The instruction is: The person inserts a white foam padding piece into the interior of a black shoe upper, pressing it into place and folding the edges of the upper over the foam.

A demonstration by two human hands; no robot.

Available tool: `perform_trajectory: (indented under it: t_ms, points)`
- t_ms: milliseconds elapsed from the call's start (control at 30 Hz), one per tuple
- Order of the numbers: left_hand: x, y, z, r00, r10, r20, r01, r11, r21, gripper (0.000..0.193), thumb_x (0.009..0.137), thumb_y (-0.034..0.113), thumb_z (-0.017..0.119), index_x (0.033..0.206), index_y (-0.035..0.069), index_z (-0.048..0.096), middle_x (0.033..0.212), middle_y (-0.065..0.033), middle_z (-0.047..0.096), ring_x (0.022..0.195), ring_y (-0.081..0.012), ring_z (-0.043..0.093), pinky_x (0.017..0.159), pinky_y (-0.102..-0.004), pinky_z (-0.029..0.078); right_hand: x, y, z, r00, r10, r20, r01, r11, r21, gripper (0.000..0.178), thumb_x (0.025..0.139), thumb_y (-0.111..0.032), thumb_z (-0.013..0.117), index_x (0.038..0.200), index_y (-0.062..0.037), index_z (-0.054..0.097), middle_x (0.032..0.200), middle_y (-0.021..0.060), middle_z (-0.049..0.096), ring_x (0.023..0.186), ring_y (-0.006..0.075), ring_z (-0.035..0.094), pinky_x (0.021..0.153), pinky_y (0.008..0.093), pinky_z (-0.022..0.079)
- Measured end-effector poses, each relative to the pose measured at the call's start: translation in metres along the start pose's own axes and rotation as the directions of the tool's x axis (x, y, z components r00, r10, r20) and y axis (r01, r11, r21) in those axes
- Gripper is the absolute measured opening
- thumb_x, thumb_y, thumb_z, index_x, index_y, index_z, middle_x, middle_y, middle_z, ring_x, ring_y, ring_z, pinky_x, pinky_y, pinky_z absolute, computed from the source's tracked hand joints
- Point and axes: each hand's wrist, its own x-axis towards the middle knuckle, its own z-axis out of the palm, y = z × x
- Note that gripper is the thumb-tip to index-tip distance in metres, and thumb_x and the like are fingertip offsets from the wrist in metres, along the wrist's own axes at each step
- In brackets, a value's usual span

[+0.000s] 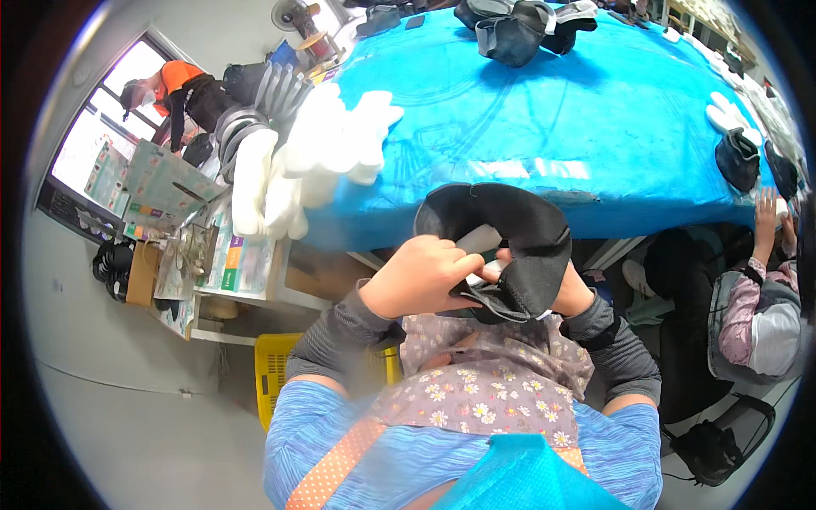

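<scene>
A black U-shaped neck pillow cover (535,225) is held in front of my chest, at the near edge of the blue-covered table. White filling (482,240) shows through its opening. My left hand (422,276) is closed on the cover's edge at the left side of the opening, fingers bent inward. Around the right side of the cover wraps my right hand (571,293); the black fabric hides most of it, while fingertips show at the opening. Striped dark sleeves cover both forearms.
White foam pillow cores (319,140) are piled at the table's left end. More black covers (510,38) lie on the far side of the blue table (442,110). A yellow crate (272,365) stands below left. One person (178,81) works at far left, another (756,314) sits at right.
</scene>
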Motion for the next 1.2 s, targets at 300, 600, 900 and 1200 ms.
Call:
perform_trajectory:
  t_ms: [300,600,900,1200]
  points:
    - [-0.011,-0.024,0.069,0.990,-0.126,0.063,0.125,0.992,0.020,0.034,0.064,0.014,0.080,0.097,0.012,0.070,0.073,-0.0078,0.066,0.070,-0.0297,0.067,0.062,-0.0413,0.052,-0.029,0.052,0.050,0.996,0.000,-0.087,-0.025,0.959,-0.283,0.055,0.074,-0.018,0.077,0.127,-0.0140,0.061,0.114,0.0093,0.063,0.105,0.0316,0.061,0.086,0.0421,0.051]
    - [-0.016,-0.027,0.107,0.975,-0.116,-0.188,0.104,0.992,-0.073,0.037,0.060,0.001,0.071,0.096,0.009,0.067,0.086,-0.0092,0.068,0.085,-0.0286,0.067,0.090,-0.0423,0.051,-0.035,0.061,0.071,0.982,0.094,-0.165,-0.149,0.920,-0.363,0.055,0.077,-0.014,0.071,0.130,-0.0186,0.061,0.107,0.0089,0.065,0.097,0.0316,0.063,0.083,0.0426,0.052]
    - [-0.020,-0.022,0.139,0.892,-0.258,-0.372,0.232,0.966,-0.116,0.037,0.068,0.024,0.084,0.094,0.006,0.063,0.083,-0.0127,0.065,0.079,-0.0330,0.064,0.075,-0.0420,0.050,-0.031,0.056,0.075,0.973,0.046,-0.228,-0.112,0.951,-0.288,0.036,0.066,-0.006,0.072,0.102,-0.0086,0.070,0.102,0.0086,0.067,0.101,0.0312,0.062,0.091,0.0401,0.050]
    - [-0.018,-0.029,0.155,0.842,-0.386,-0.376,0.298,0.915,-0.273,0.030,0.074,0.021,0.080,0.098,0.007,0.069,0.085,-0.0143,0.067,0.079,-0.0364,0.065,0.069,-0.0425,0.051,-0.024,0.059,0.081,0.956,0.054,-0.287,-0.109,0.977,-0.181,0.025,0.072,-0.005,0.071,0.097,-0.0049,0.069,0.091,0.0114,0.069,0.090,0.0329,0.065,0.096,0.0444,0.045]
